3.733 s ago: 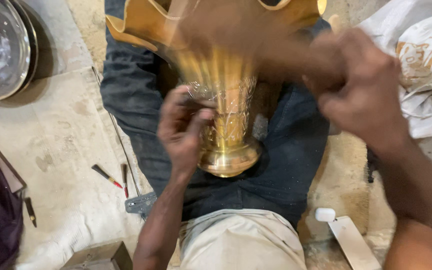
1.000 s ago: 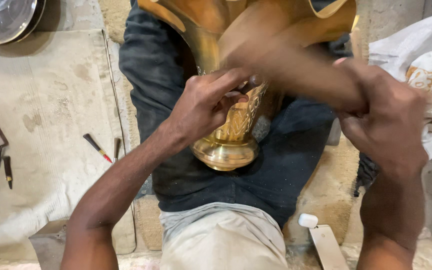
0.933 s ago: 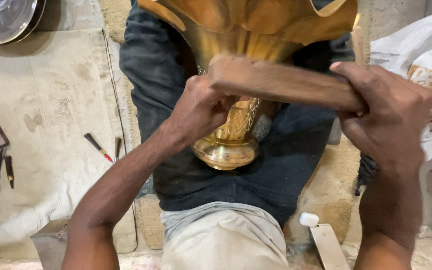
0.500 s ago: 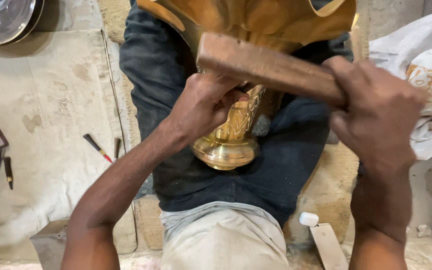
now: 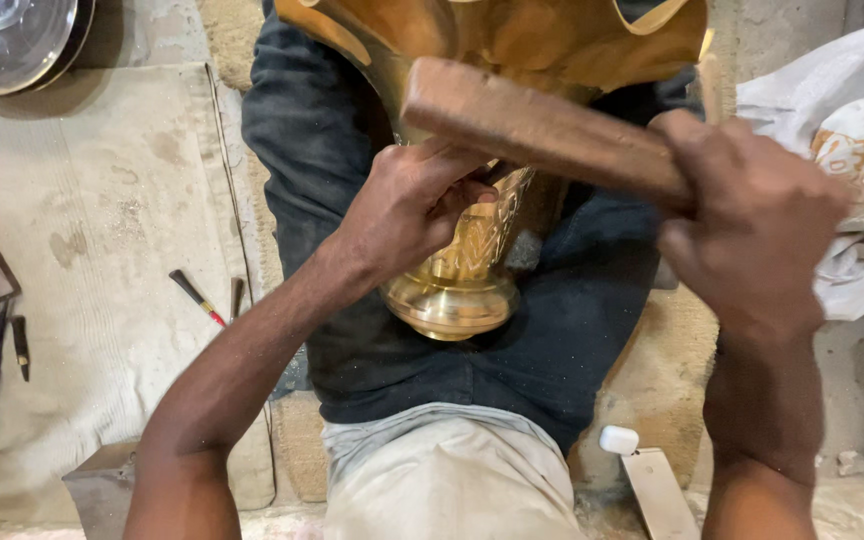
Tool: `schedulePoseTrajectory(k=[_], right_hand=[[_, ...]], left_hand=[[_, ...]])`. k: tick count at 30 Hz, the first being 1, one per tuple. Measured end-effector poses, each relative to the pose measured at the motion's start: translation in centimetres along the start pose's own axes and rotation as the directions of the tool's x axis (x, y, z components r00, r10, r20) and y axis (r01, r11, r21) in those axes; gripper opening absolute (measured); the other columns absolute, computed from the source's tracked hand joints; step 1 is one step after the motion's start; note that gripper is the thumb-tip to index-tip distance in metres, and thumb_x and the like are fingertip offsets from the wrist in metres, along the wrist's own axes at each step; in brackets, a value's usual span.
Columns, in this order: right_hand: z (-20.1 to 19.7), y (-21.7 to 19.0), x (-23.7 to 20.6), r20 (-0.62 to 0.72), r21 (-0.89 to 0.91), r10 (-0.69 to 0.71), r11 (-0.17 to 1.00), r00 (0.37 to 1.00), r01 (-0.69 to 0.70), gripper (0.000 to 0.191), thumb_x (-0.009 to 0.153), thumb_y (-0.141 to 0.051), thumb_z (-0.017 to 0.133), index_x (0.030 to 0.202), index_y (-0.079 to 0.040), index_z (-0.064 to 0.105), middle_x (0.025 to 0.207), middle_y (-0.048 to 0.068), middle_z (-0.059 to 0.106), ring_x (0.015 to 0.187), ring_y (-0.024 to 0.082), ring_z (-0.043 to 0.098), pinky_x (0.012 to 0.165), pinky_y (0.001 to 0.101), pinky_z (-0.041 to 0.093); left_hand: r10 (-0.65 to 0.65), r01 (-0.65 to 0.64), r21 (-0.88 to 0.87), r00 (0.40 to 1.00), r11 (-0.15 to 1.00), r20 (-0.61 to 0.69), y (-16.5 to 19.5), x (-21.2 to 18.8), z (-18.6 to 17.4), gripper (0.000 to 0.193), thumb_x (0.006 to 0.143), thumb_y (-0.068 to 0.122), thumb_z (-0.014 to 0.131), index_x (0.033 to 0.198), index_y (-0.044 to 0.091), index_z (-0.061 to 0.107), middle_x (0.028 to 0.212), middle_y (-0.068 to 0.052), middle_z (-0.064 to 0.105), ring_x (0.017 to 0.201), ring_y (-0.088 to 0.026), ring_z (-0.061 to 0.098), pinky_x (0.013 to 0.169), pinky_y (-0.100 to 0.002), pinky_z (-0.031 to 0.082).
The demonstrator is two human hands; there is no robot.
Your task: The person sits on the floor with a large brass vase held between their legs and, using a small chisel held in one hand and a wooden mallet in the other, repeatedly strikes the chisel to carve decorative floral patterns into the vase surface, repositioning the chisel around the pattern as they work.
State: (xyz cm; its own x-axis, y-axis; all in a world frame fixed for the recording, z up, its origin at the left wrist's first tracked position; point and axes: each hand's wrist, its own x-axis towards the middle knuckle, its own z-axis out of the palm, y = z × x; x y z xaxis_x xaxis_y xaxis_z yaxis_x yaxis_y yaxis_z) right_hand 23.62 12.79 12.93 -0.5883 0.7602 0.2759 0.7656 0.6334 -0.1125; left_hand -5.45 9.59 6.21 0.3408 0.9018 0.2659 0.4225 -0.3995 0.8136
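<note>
A brass vase (image 5: 457, 285) with a wide fluted mouth lies in my lap, its round foot pointing toward me. My left hand (image 5: 407, 205) is closed against the vase's engraved stem; what its fingers pinch there is hidden. My right hand (image 5: 752, 220) grips a brown wooden block (image 5: 542, 125) like a mallet, raised over the left hand and the stem. The block's far end hovers just above my left knuckles.
A pale mat (image 5: 82, 260) covers the floor at left, with thin metal tools (image 5: 197, 298) lying on it. A shiny metal dish (image 5: 7, 45) sits top left. White printed bags (image 5: 842, 130) lie at right. A small white object on a flat strip (image 5: 642, 465) rests beside my right leg.
My right hand has swung the wooden block up and down over the vase's stem; it now sits slightly higher. My left hand stays on the stem.
</note>
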Motion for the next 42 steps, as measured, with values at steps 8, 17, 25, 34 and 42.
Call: schedulePoseTrajectory(k=[8, 17, 25, 34, 42], right_hand=[[-0.5, -0.7, 0.4, 0.018, -0.126, 0.054, 0.991, 0.998, -0.052, 0.047, 0.081, 0.006, 0.081, 0.123, -0.011, 0.071, 0.075, 0.01, 0.071, 0.061, 0.021, 0.066, 0.055, 0.0379, 0.054], [0.2, -0.5, -0.7, -0.072, 0.42, 0.135, 0.903, 0.988, -0.093, 0.045, 0.092, 0.01, 0.076, 0.129, -0.008, 0.059, 0.107, 0.013, 0.072, 0.091, 0.019, 0.072, 0.076, 0.0328, 0.058], [-0.6, -0.6, 0.6, -0.033, -0.13, 0.017, 0.991, 0.999, -0.021, 0.043, 0.081, 0.011, 0.084, 0.118, -0.008, 0.071, 0.07, 0.008, 0.068, 0.056, 0.019, 0.062, 0.05, 0.0365, 0.051], [-0.9, -1.2, 0.6, 0.066, 0.491, 0.259, 0.832, 0.964, -0.257, 0.039, 0.085, 0.002, 0.078, 0.119, -0.007, 0.06, 0.081, 0.001, 0.064, 0.066, 0.015, 0.064, 0.059, 0.0323, 0.055], [-0.8, -1.6, 1.2, -0.028, 0.325, 0.252, 0.918, 0.967, -0.229, 0.038, 0.087, -0.004, 0.079, 0.12, -0.008, 0.061, 0.07, 0.002, 0.064, 0.06, 0.016, 0.065, 0.053, 0.0348, 0.053]], left_hand=[[0.025, -0.025, -0.022, 0.999, 0.999, -0.029, 0.2, 0.1, -0.2, 0.046, 0.091, -0.012, 0.069, 0.132, 0.007, 0.06, 0.116, -0.015, 0.072, 0.103, -0.023, 0.079, 0.086, -0.031, 0.069], [0.067, -0.069, -0.027, 0.996, 0.997, -0.052, 0.2, 0.1, -0.2, 0.046, 0.092, -0.012, 0.07, 0.133, 0.008, 0.06, 0.113, -0.009, 0.075, 0.1, -0.023, 0.079, 0.08, -0.032, 0.067], [0.054, -0.056, -0.04, 0.997, 0.998, -0.057, -0.6, -0.2, 0.5, 0.051, 0.093, -0.013, 0.07, 0.137, 0.009, 0.059, 0.119, -0.009, 0.075, 0.102, -0.022, 0.079, 0.083, -0.029, 0.067], [0.048, -0.051, -0.057, 0.997, 0.997, -0.057, -0.2, -0.3, 0.2, 0.055, 0.089, -0.016, 0.068, 0.137, 0.009, 0.059, 0.118, -0.01, 0.075, 0.103, -0.023, 0.078, 0.085, -0.03, 0.068], [0.063, -0.066, -0.037, 0.995, 0.997, -0.08, -0.1, 0.0, 0.3, 0.047, 0.095, -0.01, 0.072, 0.135, 0.012, 0.059, 0.116, -0.01, 0.076, 0.1, -0.021, 0.078, 0.083, -0.031, 0.068]])
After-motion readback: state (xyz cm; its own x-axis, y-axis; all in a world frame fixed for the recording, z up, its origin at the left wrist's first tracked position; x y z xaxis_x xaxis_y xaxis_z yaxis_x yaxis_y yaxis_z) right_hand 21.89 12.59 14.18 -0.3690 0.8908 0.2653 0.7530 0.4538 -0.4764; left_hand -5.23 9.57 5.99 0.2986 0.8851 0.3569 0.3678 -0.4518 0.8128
